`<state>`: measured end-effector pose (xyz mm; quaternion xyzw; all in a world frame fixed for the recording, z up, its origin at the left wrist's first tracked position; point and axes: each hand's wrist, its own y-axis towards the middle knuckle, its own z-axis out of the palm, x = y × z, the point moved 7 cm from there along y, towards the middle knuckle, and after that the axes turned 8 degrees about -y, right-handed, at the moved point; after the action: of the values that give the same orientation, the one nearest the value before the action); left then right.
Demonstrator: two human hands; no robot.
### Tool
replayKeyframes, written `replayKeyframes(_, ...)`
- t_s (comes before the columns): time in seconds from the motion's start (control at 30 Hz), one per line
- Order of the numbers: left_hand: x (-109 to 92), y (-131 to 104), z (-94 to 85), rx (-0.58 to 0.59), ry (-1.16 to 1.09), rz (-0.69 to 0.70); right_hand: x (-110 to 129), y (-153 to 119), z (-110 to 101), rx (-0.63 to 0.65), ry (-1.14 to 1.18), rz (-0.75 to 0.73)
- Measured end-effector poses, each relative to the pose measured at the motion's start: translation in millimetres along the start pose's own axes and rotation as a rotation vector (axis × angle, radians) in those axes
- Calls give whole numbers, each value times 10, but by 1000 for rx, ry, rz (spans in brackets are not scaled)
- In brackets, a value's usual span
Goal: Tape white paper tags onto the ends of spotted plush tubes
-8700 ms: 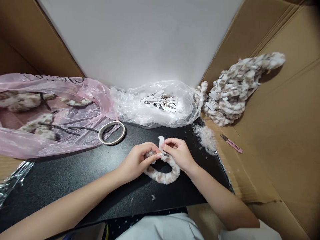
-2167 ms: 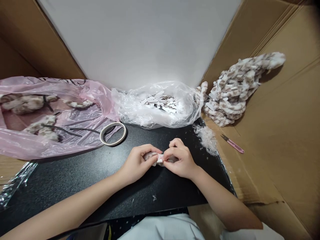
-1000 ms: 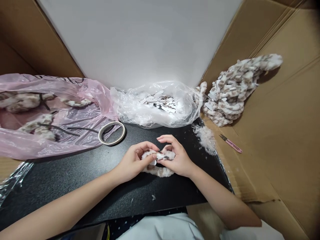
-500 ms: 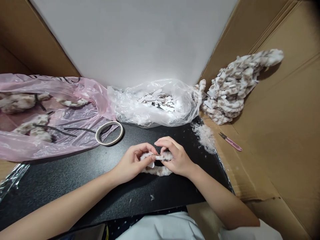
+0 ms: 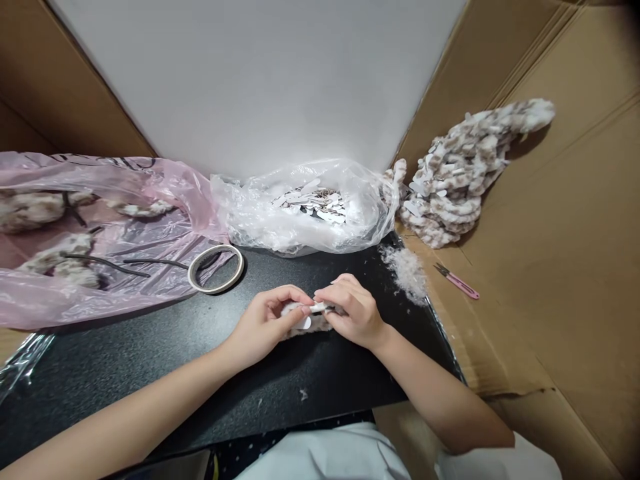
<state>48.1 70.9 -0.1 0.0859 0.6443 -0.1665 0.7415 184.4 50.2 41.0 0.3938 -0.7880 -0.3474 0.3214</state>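
Observation:
Near the front of the black table, a small fluffy white-and-brown band [image 5: 316, 325] is held between both hands. My left hand [image 5: 270, 321] pinches its left part, with a white tag [image 5: 303, 323] hanging just below the thumb. My right hand [image 5: 354, 312] closes on the right part, its fingertips close to the left ones. A short white strip [image 5: 318, 307] shows between the fingertips. The fingers hide much of the band's top side.
A pink bag [image 5: 150, 287] with fluffy pieces and dark cords lies left, a tape roll [image 5: 216, 291] at its edge. Behind is a clear bag [image 5: 260, 230] of tags. Rightward are fluff [image 5: 406, 273], pink snips [image 5: 463, 285] and a pile of fluffy bands [image 5: 453, 177].
The band's lower loop has drawn up closer under the hands and shows less. My right hand's fingers have curled further over and moved nearer the left fingertips. The view has shifted slightly.

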Motion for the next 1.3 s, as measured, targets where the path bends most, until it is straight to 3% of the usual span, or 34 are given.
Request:
replayKeyframes(0.13,139,-12,-4,6,-165,-227,94,-19,-12,17,-101,-119)
replayKeyframes(0.3,163,-35,28,16,-237,-261,135,-46,0,45,-122,-145)
replayKeyframes(0.37,130,-38,19,-5,-176,-201,42,-24,-15,28,-65,-5)
replayKeyframes(0.47,-14,-45,-17,-50,8,15,-283,-52,26,83,143,433)
replayKeyframes(0.53,-139,-72,-25,-64,170,198,-456,-138,137,228,362,705)
replayKeyframes(0.6,-236,-113,-4,-51,332,356,-486,-202,248,399,630,844)
replayKeyframes(0.67,-287,-151,33,-17,454,467,-428,-204,290,494,867,877)
replayKeyframes(0.73,-307,-180,67,19,524,537,-381,-163,266,471,963,863)
replayKeyframes(0.97,-342,-217,136,82,596,643,-362,-131,215,294,771,869)
replayKeyframes(1.13,-354,-244,181,111,627,732,-356,-128,216,311,721,842)
replayKeyframes(1.3,-280,-241,194,164,670,721,-425,-218,287,309,770,1018)
